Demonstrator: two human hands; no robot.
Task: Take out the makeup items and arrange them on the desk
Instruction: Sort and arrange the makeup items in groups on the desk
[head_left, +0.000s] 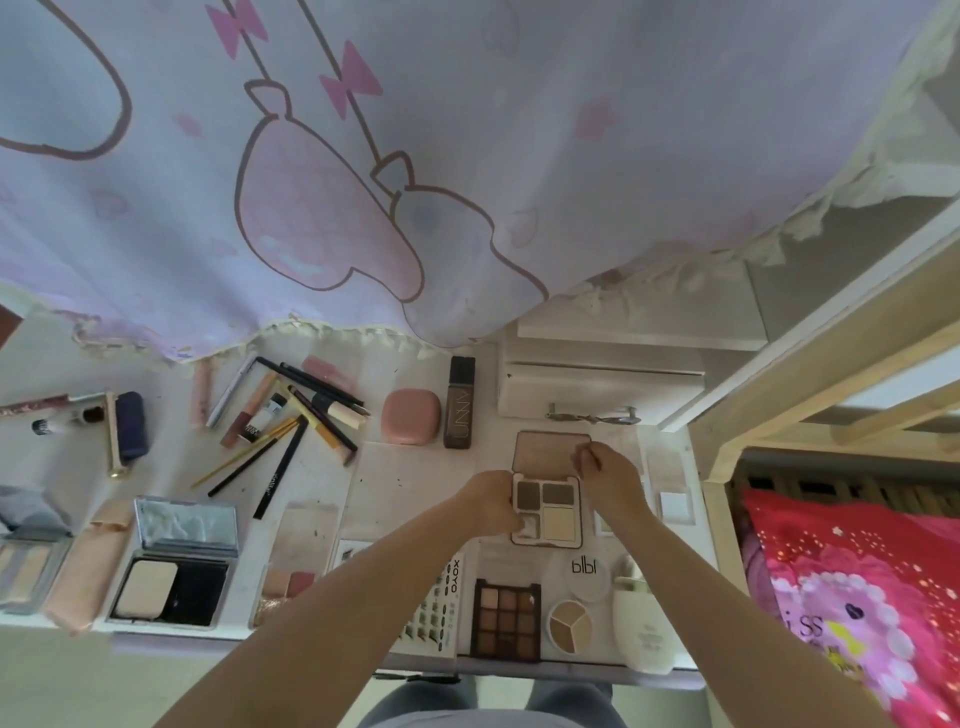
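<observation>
Palette (549, 499): open, one; long axis runs away from the person, lid far.
Left hand (491, 503): grips its left edge.
Right hand (605, 473): pinches the lid corner.

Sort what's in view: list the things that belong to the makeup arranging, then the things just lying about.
Job:
open four-pan palette, gripped by left hand and right hand
nine-pan eyeshadow palette
pink compact
pencils

Lying about:
cartoon curtain
red blanket

We see an open eyeshadow palette (548, 506) flat on the white desk (415, 483), lid tipped back (four pans: two dark, two pale). Pencils (311, 415) lie scattered far left of it.
</observation>
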